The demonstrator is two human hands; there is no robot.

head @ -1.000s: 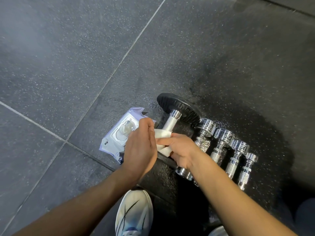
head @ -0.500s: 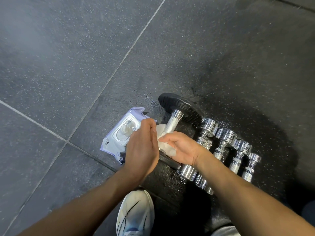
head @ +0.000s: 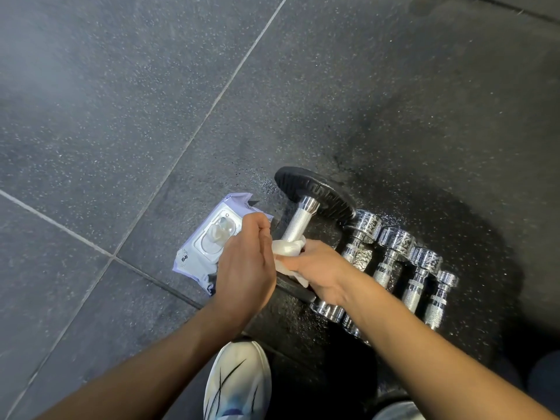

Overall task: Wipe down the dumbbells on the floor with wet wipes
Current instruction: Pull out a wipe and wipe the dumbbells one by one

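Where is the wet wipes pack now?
Head view, left of centre: the wipes pack lies on the floor just left of the black-plated dumbbell, partly hidden behind the left hand.

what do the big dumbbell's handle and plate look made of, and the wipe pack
Handle: metal, likely steel; knurled matte grip, mirror-bright collar. Plate: black, dull, ridged rim, so rubber or coated iron. Pack: soft plastic film, creased, with a clear stiff lid.

One head-worn wide-angle view. Faces steeply down at floor (head: 121, 116); dumbbells (head: 394, 262) close below, right of centre; shoe (head: 236, 386) at bottom edge.
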